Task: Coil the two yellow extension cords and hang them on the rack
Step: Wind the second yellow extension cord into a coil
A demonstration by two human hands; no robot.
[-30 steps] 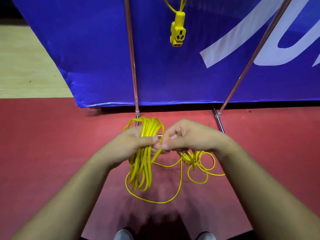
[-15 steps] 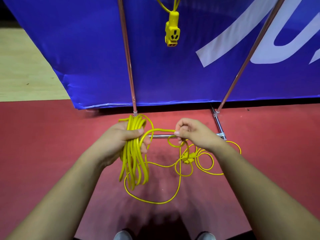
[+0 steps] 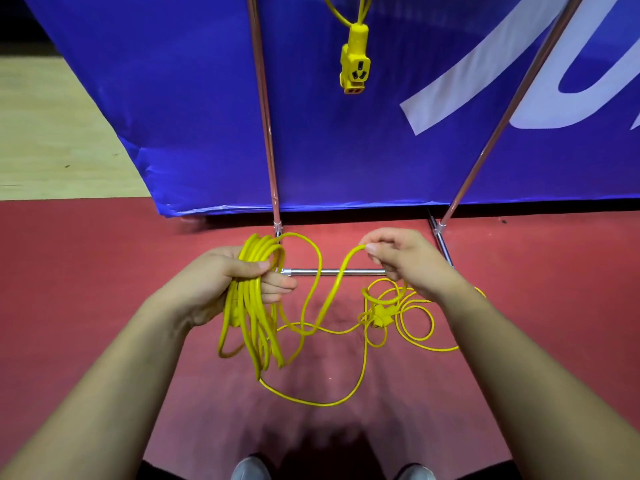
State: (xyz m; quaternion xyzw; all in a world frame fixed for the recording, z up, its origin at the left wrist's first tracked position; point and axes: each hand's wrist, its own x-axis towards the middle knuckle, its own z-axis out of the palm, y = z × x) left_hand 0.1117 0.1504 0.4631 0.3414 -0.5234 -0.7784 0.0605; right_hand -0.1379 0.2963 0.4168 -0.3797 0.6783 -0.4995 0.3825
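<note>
The coil is gripped by the left hand; a strand is pinched in the right hand. Loose cord lies tangled on the floor. Loops should be matched in length, kinks shaken out.

Between the left hand, gripping a hanging coil of cord, and the right hand, a slack yellow strand pinched by the right hand sags across the gap, over the rack's low crossbar. Under the right hand, loose loops clutter the floor. Ahead, open space lies between the left pole and the slanting right pole, broken high up by a dangling socket. A blue banner walls off the back.
</note>
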